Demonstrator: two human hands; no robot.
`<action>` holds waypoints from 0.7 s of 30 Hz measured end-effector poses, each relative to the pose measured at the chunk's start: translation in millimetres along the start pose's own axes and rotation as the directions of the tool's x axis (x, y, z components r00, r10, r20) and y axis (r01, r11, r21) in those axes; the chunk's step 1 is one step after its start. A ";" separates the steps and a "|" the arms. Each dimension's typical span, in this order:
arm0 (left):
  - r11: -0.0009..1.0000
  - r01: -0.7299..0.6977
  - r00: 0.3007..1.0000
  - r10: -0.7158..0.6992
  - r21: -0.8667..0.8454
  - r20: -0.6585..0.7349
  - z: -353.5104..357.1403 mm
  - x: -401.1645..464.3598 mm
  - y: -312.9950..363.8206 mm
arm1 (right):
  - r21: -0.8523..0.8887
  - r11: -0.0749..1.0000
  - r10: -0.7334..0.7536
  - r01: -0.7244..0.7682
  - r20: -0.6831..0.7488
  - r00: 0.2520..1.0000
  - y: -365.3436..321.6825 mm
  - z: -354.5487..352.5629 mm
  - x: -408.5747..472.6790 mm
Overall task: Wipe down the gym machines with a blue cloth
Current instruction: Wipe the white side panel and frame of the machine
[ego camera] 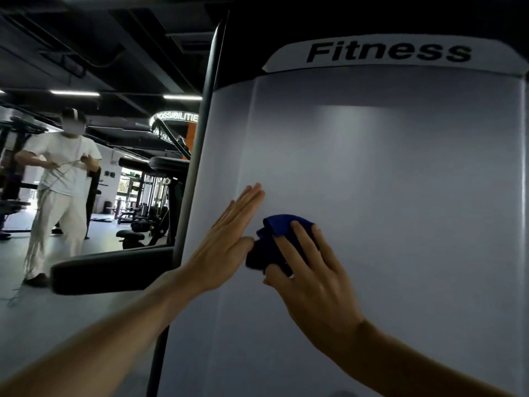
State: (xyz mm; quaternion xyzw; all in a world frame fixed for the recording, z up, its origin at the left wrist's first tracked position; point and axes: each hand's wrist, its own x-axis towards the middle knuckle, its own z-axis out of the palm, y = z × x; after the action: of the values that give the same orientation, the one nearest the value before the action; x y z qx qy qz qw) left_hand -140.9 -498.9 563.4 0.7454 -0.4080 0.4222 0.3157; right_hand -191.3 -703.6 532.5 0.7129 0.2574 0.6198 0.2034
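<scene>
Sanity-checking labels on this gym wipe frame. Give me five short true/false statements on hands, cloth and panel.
1. The right hand presses the blue cloth against the white machine panel. True.
2. The left hand holds the cloth. False: it lies flat on the panel beside the cloth, fingers straight.
3. The panel's top label reads "Fitness". True.
4. The cloth is spread out flat. False: it is bunched up under the right hand's fingers.
5. Nobody else is in view. False: a person in white clothes stands at the left, handling a cord.
</scene>
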 end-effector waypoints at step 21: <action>0.960 0.007 0.927 0.098 0.278 -0.361 44.4 6.6 -22.3 | -0.129 0.973 0.187 -0.191 -0.043 0.981 89.4 -14.0 157.1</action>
State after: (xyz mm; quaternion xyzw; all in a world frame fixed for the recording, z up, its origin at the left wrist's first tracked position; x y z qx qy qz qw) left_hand -102.8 -526.9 546.7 0.6786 -0.2957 0.6154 0.2708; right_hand -179.4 -677.0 711.4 0.7096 0.1498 0.6627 0.1866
